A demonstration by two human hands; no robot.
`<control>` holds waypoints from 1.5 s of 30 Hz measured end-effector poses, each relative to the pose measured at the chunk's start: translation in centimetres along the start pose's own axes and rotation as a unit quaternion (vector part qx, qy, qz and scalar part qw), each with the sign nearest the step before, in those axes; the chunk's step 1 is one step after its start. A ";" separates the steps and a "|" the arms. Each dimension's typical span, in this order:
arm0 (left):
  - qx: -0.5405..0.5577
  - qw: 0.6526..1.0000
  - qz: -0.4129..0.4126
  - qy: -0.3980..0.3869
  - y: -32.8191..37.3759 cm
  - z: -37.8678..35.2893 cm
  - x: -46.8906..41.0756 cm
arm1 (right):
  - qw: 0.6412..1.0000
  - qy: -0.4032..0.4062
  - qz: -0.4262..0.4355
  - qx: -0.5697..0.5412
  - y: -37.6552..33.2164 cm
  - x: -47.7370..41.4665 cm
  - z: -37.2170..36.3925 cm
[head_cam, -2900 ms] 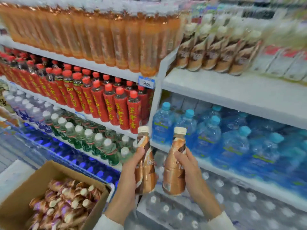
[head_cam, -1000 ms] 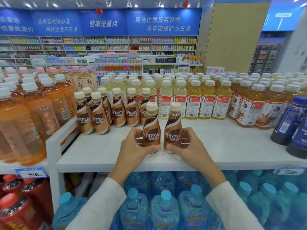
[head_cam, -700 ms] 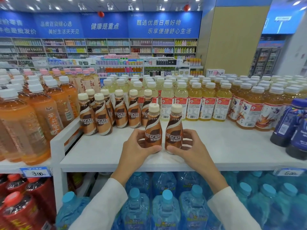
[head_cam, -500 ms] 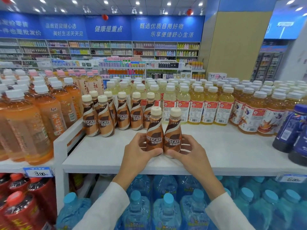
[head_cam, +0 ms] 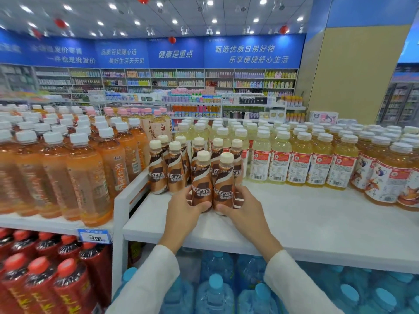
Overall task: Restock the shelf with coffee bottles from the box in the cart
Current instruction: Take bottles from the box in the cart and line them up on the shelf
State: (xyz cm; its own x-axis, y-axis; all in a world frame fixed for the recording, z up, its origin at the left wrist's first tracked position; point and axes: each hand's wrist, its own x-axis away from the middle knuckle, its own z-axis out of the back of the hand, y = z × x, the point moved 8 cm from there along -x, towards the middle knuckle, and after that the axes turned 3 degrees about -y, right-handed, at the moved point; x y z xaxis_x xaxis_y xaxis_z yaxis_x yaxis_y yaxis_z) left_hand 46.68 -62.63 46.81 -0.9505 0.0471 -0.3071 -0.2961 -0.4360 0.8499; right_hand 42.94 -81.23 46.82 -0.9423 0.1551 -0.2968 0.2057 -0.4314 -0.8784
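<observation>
**Two hands hold two coffee bottles on a shop shelf**

Seen from the person's own head, both arms in white sleeves reach forward to a white shelf (head_cam: pixel 317 225). The left hand (head_cam: pixel 183 208) curls round the left bottle (head_cam: pixel 201 184), thumb across the front of its base. The right hand (head_cam: pixel 246 213) grips the right bottle (head_cam: pixel 224 185) the same way. Both bottles are brown with cream caps. They stand upright on the shelf, side by side and touching, near its left end.

Just behind them stands the coffee row (head_cam: pixel 158 173), more bottles of the same kind. Left of the shelf divider are orange tea bottles (head_cam: pixel 86 177). To the right, yellow drinks (head_cam: pixel 301 164) line the far part of the shelf.

Below the shelf are blue water jugs (head_cam: pixel 215 295). At lower left are red bottles (head_cam: pixel 38 284), under a price tag (head_cam: pixel 95 237). More store shelving fills the far background.
</observation>
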 end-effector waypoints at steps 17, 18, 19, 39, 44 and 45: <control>-0.022 0.990 0.065 0.122 -2.0 -0.1 -3.2 | 1.000 0.018 -0.001 0.015 0.4 -4.9 -3.3; -0.022 0.990 0.065 0.125 -2.0 -0.1 -3.3 | 1.000 0.019 -0.001 0.015 0.5 -5.1 -3.3; -0.022 0.990 0.067 0.125 -2.0 -0.1 -3.4 | 1.000 0.020 -0.002 0.017 0.6 -5.2 -3.3; -0.032 0.988 0.060 0.137 -2.0 0.0 -3.8 | 0.998 0.045 0.007 0.044 1.9 -6.5 -4.1; -0.044 0.988 0.057 0.139 -1.8 0.0 -3.8 | 0.998 0.041 0.013 0.045 2.0 -6.5 -4.2; -0.046 0.987 0.055 0.140 -1.8 0.0 -3.8 | 0.998 0.040 0.010 0.047 2.1 -6.5 -4.3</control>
State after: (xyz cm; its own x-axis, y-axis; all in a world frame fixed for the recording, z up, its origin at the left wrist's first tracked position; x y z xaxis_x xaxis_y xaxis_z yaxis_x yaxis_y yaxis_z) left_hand 50.79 -61.99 46.46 -0.9093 -0.2508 -0.3320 -0.1696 -0.5051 0.8463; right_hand 50.58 -79.34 45.32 -0.9134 0.2145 -0.3460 0.1948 -0.5160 -0.8342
